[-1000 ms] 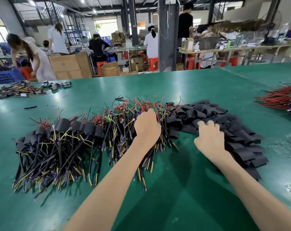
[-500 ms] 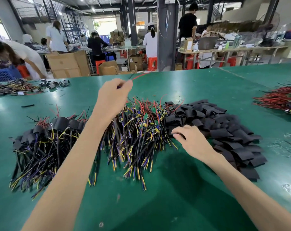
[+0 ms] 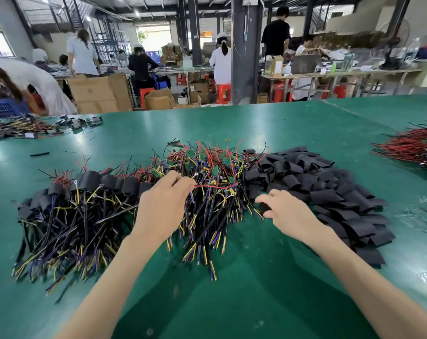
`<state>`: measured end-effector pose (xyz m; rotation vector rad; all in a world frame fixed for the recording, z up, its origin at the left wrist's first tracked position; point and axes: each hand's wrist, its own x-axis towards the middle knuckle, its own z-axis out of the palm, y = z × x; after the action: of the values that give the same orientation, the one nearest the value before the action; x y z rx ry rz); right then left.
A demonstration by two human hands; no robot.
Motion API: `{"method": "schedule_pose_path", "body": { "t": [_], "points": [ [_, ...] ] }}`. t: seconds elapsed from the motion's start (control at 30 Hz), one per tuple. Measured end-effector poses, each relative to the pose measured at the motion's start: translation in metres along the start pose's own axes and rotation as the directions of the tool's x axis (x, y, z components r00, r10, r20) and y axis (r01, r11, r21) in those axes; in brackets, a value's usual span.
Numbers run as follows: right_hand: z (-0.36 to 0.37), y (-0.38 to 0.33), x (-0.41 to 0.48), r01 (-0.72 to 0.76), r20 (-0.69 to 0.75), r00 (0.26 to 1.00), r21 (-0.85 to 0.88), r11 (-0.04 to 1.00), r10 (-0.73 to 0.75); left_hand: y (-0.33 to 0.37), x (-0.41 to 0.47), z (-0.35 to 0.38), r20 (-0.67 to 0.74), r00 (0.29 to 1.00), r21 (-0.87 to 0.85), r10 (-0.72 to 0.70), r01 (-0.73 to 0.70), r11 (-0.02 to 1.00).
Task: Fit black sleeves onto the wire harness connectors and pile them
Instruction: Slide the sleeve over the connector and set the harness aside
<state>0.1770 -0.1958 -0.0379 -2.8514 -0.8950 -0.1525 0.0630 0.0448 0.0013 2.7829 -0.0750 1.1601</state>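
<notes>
Setting: workshop hall, other workers at benches far behind; green table (image 3: 293, 123) carrying all stock.

Item 1, unsleeved wire harnesses (image 3: 207, 182): heap at twelve o'clock from my hands, small green boards among red, yellow and black leads. Judged light, floppy, prone to tangling; boards and solder points likely delicate. Best taken by the wire close to the board, drawn out slowly so that neighbours do not follow.

Item 2, black sleeves (image 3: 325, 192): loose heap at two o'clock, flattened tube pieces. Judged very light, soft, easily crushed shut; take at an edge and squeeze sideways to open the mouth.

Item 3, finished pile (image 3: 85, 192): harnesses already sleeved, at ten o'clock, touching the raw heap.

Item 4, left hand (image 3: 162, 206): grip pinched narrow on a red wire (image 3: 216, 186) that runs toward three o'clock over the heap.

Item 5, right hand (image 3: 287, 212): fingers curled round one black sleeve piece at the near edge of the sleeve heap.

Item 6, red-wired bundle (image 3: 410, 148): at the table's right edge, well apart.
</notes>
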Motion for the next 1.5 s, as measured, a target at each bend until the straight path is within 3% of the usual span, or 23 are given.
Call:
{"method": "schedule_pose_path", "body": {
  "t": [0.33, 0.43, 0.5, 0.63, 1.03, 1.2, 1.33, 1.5],
  "points": [
    [-0.011, 0.006, -0.003, -0.098, -0.161, 0.985, -0.219, 0.971, 0.063, 0.004, -0.022, 0.018, 0.063, 0.994, -0.17, -0.09, 0.099, 0.98],
    [-0.014, 0.005, 0.001, -0.065, -0.196, 0.977, 0.076, 0.995, 0.078, 0.005, -0.022, 0.019, 0.071, 0.989, -0.215, -0.129, 0.141, 0.966],
    [-0.015, -0.002, 0.003, 0.058, -0.235, 0.972, 0.259, 0.964, 0.005, 0.005, -0.022, 0.018, 0.073, 0.987, -0.249, -0.14, 0.154, 0.956],
    [-0.008, -0.015, 0.001, 0.215, -0.286, 0.95, 0.307, 0.927, -0.125, 0.005, -0.022, 0.016, 0.066, 0.986, -0.287, -0.156, 0.168, 0.943],
    [-0.008, -0.017, 0.003, 0.288, -0.431, 0.893, 0.329, 0.899, -0.129, 0.005, -0.022, 0.015, 0.099, 0.987, -0.292, -0.126, 0.15, 0.945],
    [-0.014, -0.02, -0.003, 0.336, -0.434, 0.877, 0.245, 0.91, -0.207, 0.007, -0.022, 0.013, 0.101, 0.99, -0.263, -0.102, 0.125, 0.957],
    [-0.018, -0.028, -0.007, 0.346, -0.474, 0.816, -0.057, 0.936, -0.331, 0.011, -0.023, 0.012, 0.143, 0.986, -0.307, -0.088, 0.129, 0.943],
    [-0.013, -0.052, -0.015, 0.379, -0.464, 0.783, -0.171, 0.91, -0.414, 0.02, -0.027, 0.016, 0.332, 0.943, -0.428, 0.033, 0.12, 0.896]
  ]
}}
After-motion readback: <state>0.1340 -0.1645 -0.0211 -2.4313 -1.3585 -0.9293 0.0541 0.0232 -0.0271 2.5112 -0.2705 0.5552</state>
